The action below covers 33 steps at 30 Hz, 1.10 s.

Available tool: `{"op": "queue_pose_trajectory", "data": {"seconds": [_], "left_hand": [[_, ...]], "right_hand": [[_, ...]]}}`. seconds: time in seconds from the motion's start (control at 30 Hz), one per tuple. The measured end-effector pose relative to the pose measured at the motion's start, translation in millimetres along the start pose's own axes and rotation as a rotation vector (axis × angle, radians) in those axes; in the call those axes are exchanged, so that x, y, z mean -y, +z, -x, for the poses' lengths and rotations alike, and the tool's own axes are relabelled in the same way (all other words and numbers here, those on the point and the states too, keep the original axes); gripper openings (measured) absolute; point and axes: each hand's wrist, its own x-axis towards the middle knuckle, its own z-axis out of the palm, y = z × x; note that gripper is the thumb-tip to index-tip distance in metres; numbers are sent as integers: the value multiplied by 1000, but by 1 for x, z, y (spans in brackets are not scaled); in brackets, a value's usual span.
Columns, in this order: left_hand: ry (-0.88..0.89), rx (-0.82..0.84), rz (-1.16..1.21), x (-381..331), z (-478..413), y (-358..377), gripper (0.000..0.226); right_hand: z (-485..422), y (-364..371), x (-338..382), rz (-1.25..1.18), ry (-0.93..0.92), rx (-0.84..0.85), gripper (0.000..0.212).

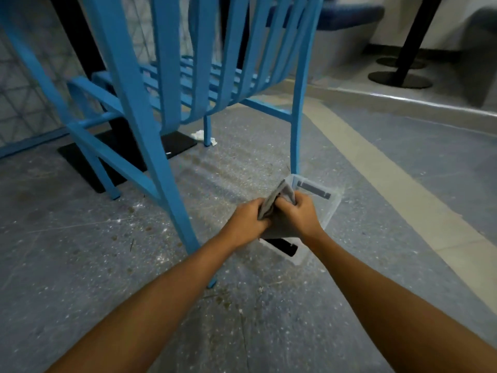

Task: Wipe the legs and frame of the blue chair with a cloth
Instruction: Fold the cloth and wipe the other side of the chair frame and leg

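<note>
Head view, cloth preparation. Both hands meet above a clear plastic bin (326, 208) that sits on the floor (80, 251) just beside the blue chair (166, 103). The left hand (248, 219) and the right hand (298, 218) are each closed on the grey cloth (279, 196), which is bunched between them and stands up past the knuckles. The chair's nearest leg (174, 200) rises just left of the left hand; a second leg (297, 135) comes down at the bin's far edge. A crumpled white scrap (200, 135) lies by a farther leg. The step appears to be folding or wringing the cloth. Done well, it should leave a compact pad with a flat face that one hand can wrap around a leg and draw along its length, with any drips falling into the bin. No leg is being wiped yet.
</note>
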Motion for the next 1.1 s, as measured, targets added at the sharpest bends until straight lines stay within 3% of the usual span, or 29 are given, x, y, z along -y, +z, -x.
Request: {"op": "queue_pose_trajectory", "data": {"seconds": [0.17, 0.27, 0.4, 0.5, 0.6, 1.1], "left_hand": [[-69, -105, 32, -42, -51, 27, 28], [-106, -180, 54, -70, -82, 41, 24], [-166, -256, 43, -118, -126, 52, 4], [-203, -290, 37, -158, -155, 53, 23], [-241, -304, 52, -198, -182, 52, 4], [-512, -475, 73, -383, -320, 20, 10]], "right_hand": [[-44, -45, -1, 5, -73, 18, 5], [-74, -77, 5, 37, -97, 29, 17], [-113, -128, 24, 55, -76, 78, 11], [-140, -166, 43, 76, -52, 120, 19], [-170, -201, 68, 74, -9, 181, 20], [-327, -336, 204, 177, 32, 430, 10]]}}
